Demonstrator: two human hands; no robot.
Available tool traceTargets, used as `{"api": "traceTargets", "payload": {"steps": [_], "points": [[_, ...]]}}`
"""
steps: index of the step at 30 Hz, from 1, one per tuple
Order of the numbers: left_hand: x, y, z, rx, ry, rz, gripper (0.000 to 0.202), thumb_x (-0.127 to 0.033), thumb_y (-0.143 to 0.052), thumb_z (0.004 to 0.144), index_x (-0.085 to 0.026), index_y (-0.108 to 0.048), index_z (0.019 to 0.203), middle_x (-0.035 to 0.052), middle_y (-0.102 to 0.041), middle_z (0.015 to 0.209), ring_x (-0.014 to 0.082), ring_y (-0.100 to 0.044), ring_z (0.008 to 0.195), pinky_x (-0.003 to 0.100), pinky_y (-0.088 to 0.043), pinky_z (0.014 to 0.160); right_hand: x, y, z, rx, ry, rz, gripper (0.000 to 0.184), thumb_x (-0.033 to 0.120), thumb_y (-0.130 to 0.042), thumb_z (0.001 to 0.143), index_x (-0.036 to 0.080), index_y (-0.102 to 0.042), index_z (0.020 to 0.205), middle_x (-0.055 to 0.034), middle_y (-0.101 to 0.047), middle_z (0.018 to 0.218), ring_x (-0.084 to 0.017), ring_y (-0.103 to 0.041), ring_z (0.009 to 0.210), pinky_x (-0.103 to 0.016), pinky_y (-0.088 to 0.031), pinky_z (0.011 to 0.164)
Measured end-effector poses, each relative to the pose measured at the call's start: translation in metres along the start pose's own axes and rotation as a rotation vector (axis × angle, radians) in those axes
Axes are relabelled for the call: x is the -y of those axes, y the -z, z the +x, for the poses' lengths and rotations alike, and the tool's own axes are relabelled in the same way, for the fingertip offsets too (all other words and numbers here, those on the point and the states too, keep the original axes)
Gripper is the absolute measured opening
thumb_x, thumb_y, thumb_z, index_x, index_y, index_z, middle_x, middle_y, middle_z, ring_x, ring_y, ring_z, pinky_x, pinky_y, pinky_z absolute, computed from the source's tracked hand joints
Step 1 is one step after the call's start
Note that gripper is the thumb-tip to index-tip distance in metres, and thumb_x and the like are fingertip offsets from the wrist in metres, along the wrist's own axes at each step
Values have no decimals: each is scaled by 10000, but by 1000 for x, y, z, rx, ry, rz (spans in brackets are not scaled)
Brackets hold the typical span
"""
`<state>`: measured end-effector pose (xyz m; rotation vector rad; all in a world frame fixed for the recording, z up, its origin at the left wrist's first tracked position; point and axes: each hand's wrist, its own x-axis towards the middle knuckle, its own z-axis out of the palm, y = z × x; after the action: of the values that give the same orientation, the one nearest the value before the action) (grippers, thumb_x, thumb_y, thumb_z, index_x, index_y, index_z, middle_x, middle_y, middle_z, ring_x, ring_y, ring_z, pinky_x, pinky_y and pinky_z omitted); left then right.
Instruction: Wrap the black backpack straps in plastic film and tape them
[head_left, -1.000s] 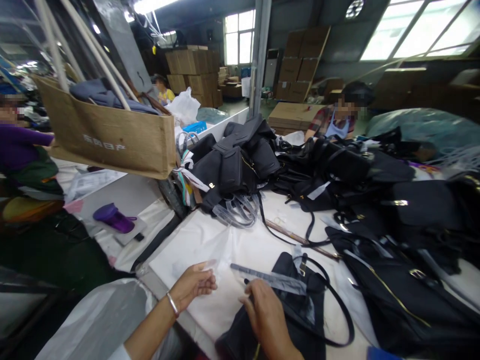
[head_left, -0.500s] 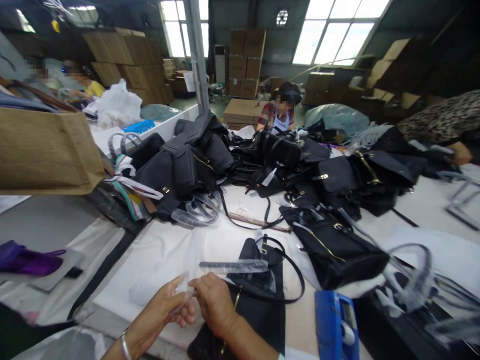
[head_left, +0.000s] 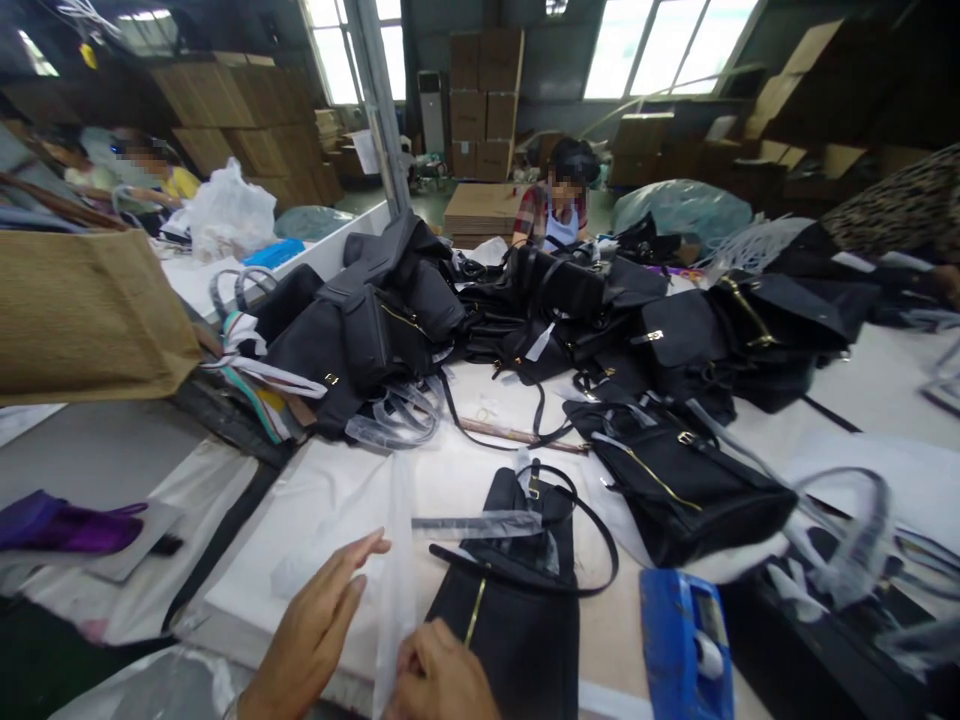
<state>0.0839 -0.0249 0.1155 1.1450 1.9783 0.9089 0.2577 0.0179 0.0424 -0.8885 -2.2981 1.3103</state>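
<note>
My left hand (head_left: 319,625) is at the lower middle, its fingers stretched out and holding nothing. Just right of it, a thin translucent plastic strip (head_left: 399,560) runs upright, folded along its length. The curled fingers of my right hand (head_left: 442,675) close on the strip's lower part. Under and beside that hand lies a black bag (head_left: 525,635) with a gold zipper. The bag's thin black strap (head_left: 600,535) loops over its top, one end pointing left. A plastic-wrapped strap (head_left: 476,524) lies across the bag's upper part.
A blue tape dispenser (head_left: 684,640) stands right of the bag. Another black bag (head_left: 682,490) lies behind it. Several black bags (head_left: 397,320) are heaped across the back. At left are a brown bag (head_left: 90,315) and a purple pouch (head_left: 75,525). A co-worker (head_left: 555,210) sits opposite.
My hands have moved apart; the right has come down toward me, and the left has straightened its fingers. The plastic strip now stretches upright between them. The strap's left end has come into sight.
</note>
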Motion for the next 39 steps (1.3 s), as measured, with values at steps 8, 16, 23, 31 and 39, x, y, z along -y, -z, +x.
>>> {"api": "traceTargets", "payload": {"steps": [8,16,23,31,39], "points": [[-5,-34,6,507,41,-347,402,-436,-365,923,-154,-628,1037,25,-708,658,180,-641,691,272,-455,727,-6,62,17,-75,-312,702,139,305,-611,777,190,-563,715,37,-537,629,-109,-502,573,-211,-385,555],[9,-42,19,465,199,-321,315,-453,-564,812,-152,-586,723,-21,-615,574,124,-532,543,219,-335,550,-31,65,21,-64,-379,551,240,380,-561,833,169,-561,719,40,-531,569,-109,-512,520,-204,-362,513],[26,-77,28,587,324,-506,325,-462,-713,664,-188,-539,684,-24,-577,655,148,-518,642,243,-393,591,-26,62,7,-74,-116,-218,63,271,-504,860,218,-533,877,10,-653,784,-161,-610,707,-243,-400,627],[3,-84,31,557,270,-358,271,-415,-652,724,-172,-563,643,-32,-552,628,156,-512,662,255,-421,619,-38,52,-4,-95,-200,-298,245,351,-438,925,202,-521,748,12,-633,656,-140,-592,595,-235,-304,526],[45,-47,25,326,209,-199,301,-414,-589,781,-160,-576,620,-9,-625,598,158,-547,619,253,-366,621,-60,69,41,-70,-125,-290,87,218,-520,891,195,-563,819,-10,-621,780,-169,-582,757,-246,-386,671]]}}
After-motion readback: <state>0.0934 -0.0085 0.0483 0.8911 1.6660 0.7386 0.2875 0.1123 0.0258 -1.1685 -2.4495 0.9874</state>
